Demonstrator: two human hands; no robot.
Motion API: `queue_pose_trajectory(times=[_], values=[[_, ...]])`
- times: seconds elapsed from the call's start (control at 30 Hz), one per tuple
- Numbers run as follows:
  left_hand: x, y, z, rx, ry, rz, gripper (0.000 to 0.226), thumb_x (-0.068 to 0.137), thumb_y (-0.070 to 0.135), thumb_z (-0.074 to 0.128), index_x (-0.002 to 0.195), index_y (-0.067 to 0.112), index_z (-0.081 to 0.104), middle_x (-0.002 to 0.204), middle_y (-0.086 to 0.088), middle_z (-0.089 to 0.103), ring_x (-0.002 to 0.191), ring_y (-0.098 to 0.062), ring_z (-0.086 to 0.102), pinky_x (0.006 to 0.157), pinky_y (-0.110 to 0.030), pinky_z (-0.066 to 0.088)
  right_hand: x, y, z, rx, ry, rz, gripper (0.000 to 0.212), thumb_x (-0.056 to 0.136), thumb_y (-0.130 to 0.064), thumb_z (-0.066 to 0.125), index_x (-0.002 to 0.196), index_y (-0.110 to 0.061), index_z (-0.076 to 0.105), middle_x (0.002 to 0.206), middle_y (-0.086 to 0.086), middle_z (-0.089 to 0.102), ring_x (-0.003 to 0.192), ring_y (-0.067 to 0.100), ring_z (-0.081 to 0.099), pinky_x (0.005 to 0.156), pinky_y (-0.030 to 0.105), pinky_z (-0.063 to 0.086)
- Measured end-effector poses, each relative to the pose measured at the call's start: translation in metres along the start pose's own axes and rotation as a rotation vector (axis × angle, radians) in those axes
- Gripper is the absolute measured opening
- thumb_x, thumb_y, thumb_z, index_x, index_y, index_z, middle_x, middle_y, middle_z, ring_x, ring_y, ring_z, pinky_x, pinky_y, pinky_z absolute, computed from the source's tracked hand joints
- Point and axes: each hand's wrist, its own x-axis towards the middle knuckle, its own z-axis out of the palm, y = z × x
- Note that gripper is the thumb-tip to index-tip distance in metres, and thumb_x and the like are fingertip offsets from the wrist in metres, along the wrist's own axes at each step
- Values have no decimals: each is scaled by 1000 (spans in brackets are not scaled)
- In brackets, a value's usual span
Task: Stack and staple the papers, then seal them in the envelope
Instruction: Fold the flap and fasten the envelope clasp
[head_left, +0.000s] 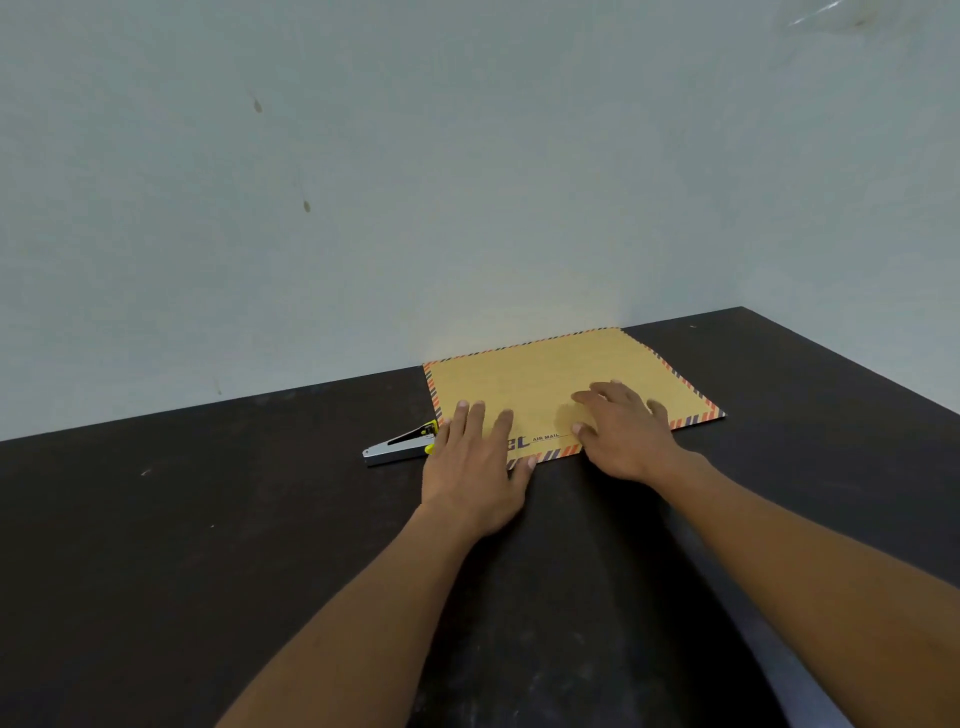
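A tan air-mail envelope with a red and blue striped border lies flat on the dark table, its far edge against the wall. My left hand rests flat on the envelope's near left corner, fingers spread. My right hand presses flat on the near middle of the envelope, fingers apart. Just left of my left hand lies a silver stapler with yellow and black parts, partly hidden by that hand. No loose papers are in sight.
A pale grey-green wall rises right behind the table. The table's right edge runs diagonally toward me. Dark tabletop stretches to the left of the stapler and in front of me.
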Motion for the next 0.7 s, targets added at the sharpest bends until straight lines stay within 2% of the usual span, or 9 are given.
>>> queue_pose_trajectory(times=[0.07, 0.13, 0.23, 0.37, 0.5, 0.7], values=[[-9, -13, -8, -16, 183, 64, 50, 97, 47, 44, 140, 19, 45, 152, -12, 38, 149, -30, 23, 119, -41, 25, -4, -18, 1, 18, 59, -57, 48, 100, -41, 45, 146, -30, 41, 158, -2, 33, 148, 25, 25, 114, 56, 23], [-17, -32, -16, -11, 251, 32, 39, 93, 37, 52, 127, 19, 54, 146, -11, 43, 147, -30, 28, 116, -43, 31, -7, -38, 2, 33, 60, -129, 45, 99, -42, 47, 143, -31, 45, 154, -3, 38, 143, 25, 32, 111, 54, 28], [-27, -68, -26, -29, 150, -101, 36, 90, 29, 55, 125, 24, 52, 151, -9, 38, 148, -29, 25, 116, -48, 34, -10, -67, 4, 48, -3, -179, 43, 99, -40, 47, 141, -33, 48, 151, -4, 40, 141, 24, 34, 109, 52, 29], [-38, -103, -33, -150, -39, -105, 20, 94, 23, 57, 113, 30, 59, 133, 1, 54, 128, -19, 49, 104, -41, 45, -13, -88, 12, 14, -106, -165, 39, 100, -35, 46, 138, -33, 50, 149, -2, 41, 136, 26, 38, 108, 53, 30], [-41, -112, -35, -47, -4, -120, 31, 97, 23, 51, 122, 33, 66, 124, 0, 60, 112, -21, 53, 93, -40, 49, -14, -97, 15, 7, -79, -165, 35, 99, -38, 48, 133, -35, 52, 145, -4, 46, 132, 26, 43, 105, 53, 34], [-44, -117, -30, 82, 48, -250, 41, 100, 35, 43, 140, 39, 50, 127, -4, 51, 116, -24, 48, 93, -39, 43, -14, -122, 24, -16, -59, -230, 34, 97, -43, 48, 131, -38, 53, 142, -5, 48, 130, 25, 43, 101, 53, 34]])
